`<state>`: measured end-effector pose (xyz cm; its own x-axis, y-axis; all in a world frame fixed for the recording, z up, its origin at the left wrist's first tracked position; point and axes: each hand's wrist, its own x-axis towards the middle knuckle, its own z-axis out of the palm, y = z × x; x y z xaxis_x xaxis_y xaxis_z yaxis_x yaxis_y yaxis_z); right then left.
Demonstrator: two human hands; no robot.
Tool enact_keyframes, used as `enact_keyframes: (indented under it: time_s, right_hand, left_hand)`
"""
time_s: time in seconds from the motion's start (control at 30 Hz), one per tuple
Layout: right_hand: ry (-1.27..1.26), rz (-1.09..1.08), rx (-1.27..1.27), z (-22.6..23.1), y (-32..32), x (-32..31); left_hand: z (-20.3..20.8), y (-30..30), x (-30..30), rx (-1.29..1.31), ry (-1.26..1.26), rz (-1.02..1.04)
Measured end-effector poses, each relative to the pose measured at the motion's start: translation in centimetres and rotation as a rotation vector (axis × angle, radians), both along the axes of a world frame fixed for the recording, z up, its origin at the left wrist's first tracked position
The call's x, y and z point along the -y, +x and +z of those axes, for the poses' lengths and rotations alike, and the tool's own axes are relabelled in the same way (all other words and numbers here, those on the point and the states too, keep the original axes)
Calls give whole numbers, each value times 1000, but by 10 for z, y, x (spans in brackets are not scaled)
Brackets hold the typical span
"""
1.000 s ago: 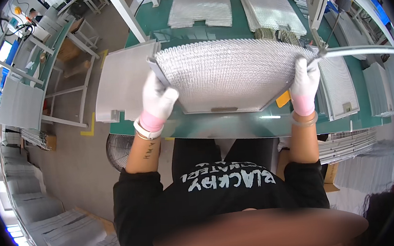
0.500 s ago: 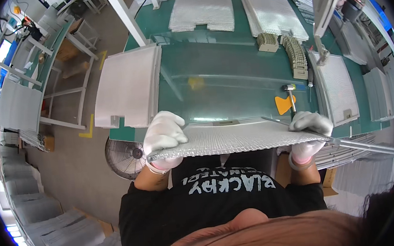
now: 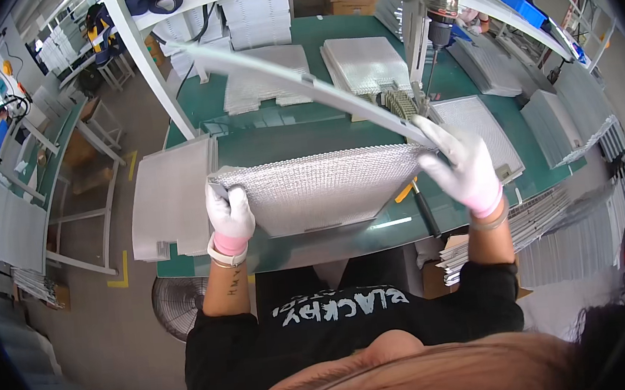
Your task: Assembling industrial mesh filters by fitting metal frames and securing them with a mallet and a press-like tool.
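A silvery mesh panel (image 3: 319, 191) stands tilted at the table's front, its lower edge near the tabletop. My white-gloved left hand (image 3: 230, 215) grips the panel's left upper corner, where a short grey edge piece shows. In my gloved right hand (image 3: 464, 163) is the end of a long thin metal strip (image 3: 341, 99), which slants up and away to the left above the panel. The fingers of that hand are also close to the panel's right upper corner; whether they touch it I cannot tell. Behind the panel, an orange scraper (image 3: 403, 191) and a hammer (image 3: 426, 211) are partly hidden.
Flat panels lie in a left stack (image 3: 172, 200), a far stack (image 3: 272, 72), another far stack (image 3: 364, 64) and a right stack (image 3: 474, 129) on the green table (image 3: 263, 136). A drill (image 3: 441, 5) hangs at the back right. Metal strips (image 3: 509, 230) are piled at lower right.
The panel has swung up from lying nearly edge-on to standing tilted, farther from my body. My right hand has risen, and the long strip now slants up over the table. My view has shifted.
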<state>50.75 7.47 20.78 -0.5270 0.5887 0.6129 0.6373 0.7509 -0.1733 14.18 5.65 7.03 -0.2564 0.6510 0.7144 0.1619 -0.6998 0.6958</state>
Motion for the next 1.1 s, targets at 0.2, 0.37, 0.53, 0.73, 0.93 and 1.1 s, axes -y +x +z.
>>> enact_keyframes:
  time_s: [0.2,0.37,0.53,0.73,0.93,1.1]
  right_hand:
    - [-14,273,60,28,4,-17]
    - [-144,457,340,56,-10,-21]
    - [-37,490,341,49,-39,-19]
    - [-149,662,285,51,-71,-23]
    - [-156,635,289,39,-91,-26]
    - [-97,667,337,39,-92,-32]
  left_hand:
    - [0,0,0,23,-63,-28]
    - [-8,-5,1,64,-58,-46]
    - [46,-38,14,-295,-199,-228]
    - [52,-19,6,-41,-31,-380]
    - [36,3,8,191,218,-69]
    - [31,10,-1,253,263,99]
